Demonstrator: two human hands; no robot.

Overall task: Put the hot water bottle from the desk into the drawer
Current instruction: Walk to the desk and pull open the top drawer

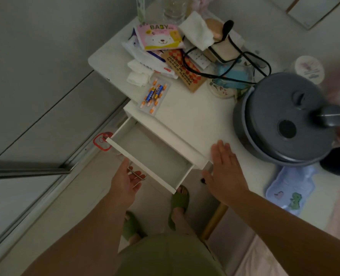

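- One hot water bottle (288,190) lies flat on the desk (195,120) at its near right corner: pale blue, quilted-looking, with a small green dinosaur print and what may be a pink heart, though blur makes the prints hard to read.
- Just beyond it stands a grey round appliance (284,120), whose base overlaps the bottle's far end.
- The white drawer (151,154) under the desk's front edge is pulled out; its inside shows bare.
- The left hand (125,182) curls its fingers around the drawer's metal handle (137,173), palm up.
- The right hand (224,172) is open and flat, fingers together, empty, resting on the desk's front edge between drawer and bottle, apart from the bottle.
- Farther back sit a blister pack with two batteries (155,94) and a baby wipes pack (161,36).
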